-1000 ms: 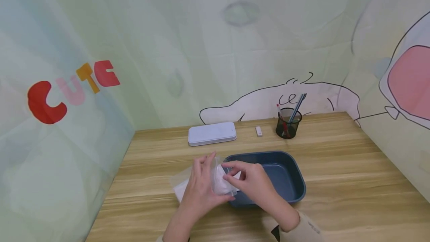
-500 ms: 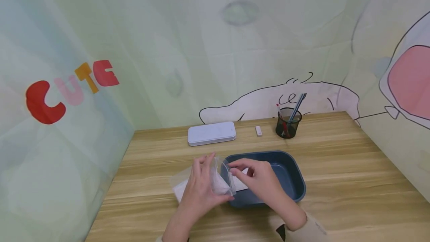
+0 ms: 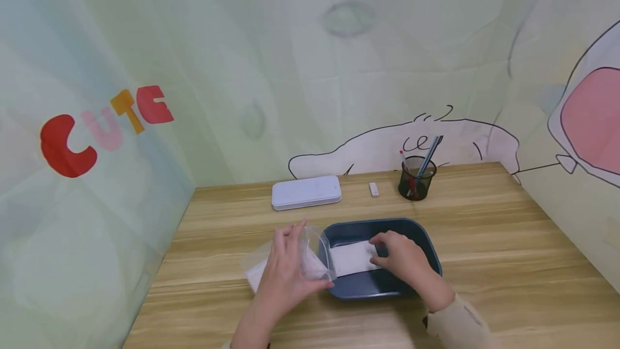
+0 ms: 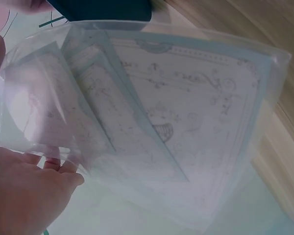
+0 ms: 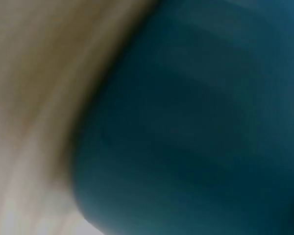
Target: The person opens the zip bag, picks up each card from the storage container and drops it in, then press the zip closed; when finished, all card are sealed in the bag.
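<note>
My left hand holds a clear plastic bag beside the left end of a dark blue tub. The bag's mouth faces the tub. In the left wrist view several pale printed cards with ornate borders show through the plastic. A white, flat, card-like piece lies within the tub's outline, close to the bag's mouth. Over its right end is my right hand, thumb and fingers apart; no grip on it shows. In the right wrist view only the blurred tub appears.
Behind the tub on the wooden table sit a pale lidded case, a small white block and a black mesh cup of pens. A printed cloth hangs around the table's back and sides.
My right hand has left the bag's mouth and moved right over the tub, uncovering more of the white piece. My left hand with the bag has shifted only slightly left.
</note>
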A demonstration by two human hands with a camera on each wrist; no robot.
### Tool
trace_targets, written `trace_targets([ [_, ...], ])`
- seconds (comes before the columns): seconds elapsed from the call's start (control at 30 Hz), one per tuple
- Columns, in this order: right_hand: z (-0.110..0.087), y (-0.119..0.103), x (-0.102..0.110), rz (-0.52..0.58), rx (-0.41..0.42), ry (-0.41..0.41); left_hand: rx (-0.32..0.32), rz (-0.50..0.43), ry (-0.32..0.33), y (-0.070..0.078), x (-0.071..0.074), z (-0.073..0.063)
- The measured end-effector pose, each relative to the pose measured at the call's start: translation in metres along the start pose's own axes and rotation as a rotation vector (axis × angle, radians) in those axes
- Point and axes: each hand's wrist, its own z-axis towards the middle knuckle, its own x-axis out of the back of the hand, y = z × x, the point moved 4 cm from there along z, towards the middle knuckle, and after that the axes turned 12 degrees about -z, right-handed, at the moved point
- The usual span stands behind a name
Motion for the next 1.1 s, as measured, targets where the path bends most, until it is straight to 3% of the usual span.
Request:
trace_targets([
  [0.23, 0.004, 0.005, -0.019, -0.055, 0.033, -0.066, -0.023, -0.001, 0.018, -0.001, 0.001, -0.001],
  [0.57, 0.011, 0.007, -0.030, -0.035, -0.005, -0.166, -0.034, -0.013, 0.031, -0.002, 0.001, -0.002],
  [1.1, 0.006, 0.006, -0.024, 0.009, -0.068, -0.168, 0.014, 0.002, 0.005, 0.000, 0.000, 0.000],
])
